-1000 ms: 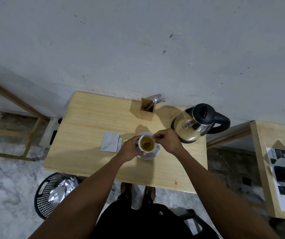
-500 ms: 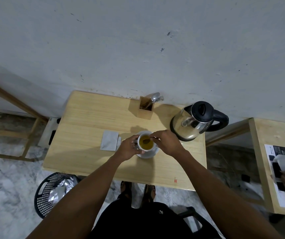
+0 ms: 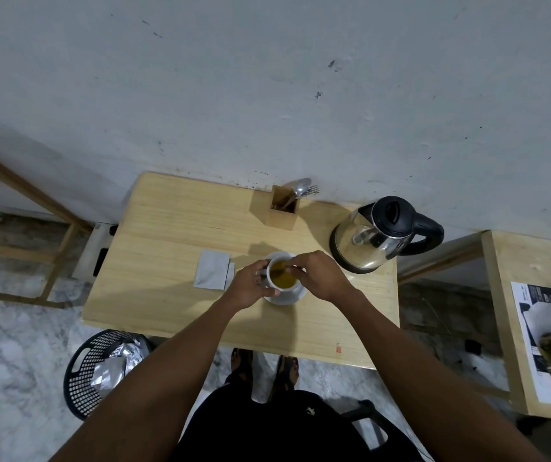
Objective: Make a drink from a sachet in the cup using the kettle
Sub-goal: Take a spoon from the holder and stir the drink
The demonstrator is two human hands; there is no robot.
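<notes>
A white cup (image 3: 283,277) of yellow-brown drink stands on a white saucer (image 3: 288,297) near the middle of the wooden table (image 3: 167,248). My left hand (image 3: 249,284) grips the cup's left side. My right hand (image 3: 321,275) is pinched on a spoon (image 3: 278,271) whose bowl dips into the drink. A silver sachet (image 3: 212,274) lies flat just left of the cup, with a torn strip beside it. The steel kettle (image 3: 372,240) with black lid and handle stands to the right of the cup, against the wall.
A wooden holder (image 3: 282,208) with a spoon and a fork stands at the table's back edge. A black basket (image 3: 101,370) with foil wrappers sits on the floor at the left. A second table (image 3: 500,295) with printed paper is at the right.
My right hand has shifted slightly around the cup's rim, moving the spoon within the drink. My left hand stays on the cup. The view has drifted a little.
</notes>
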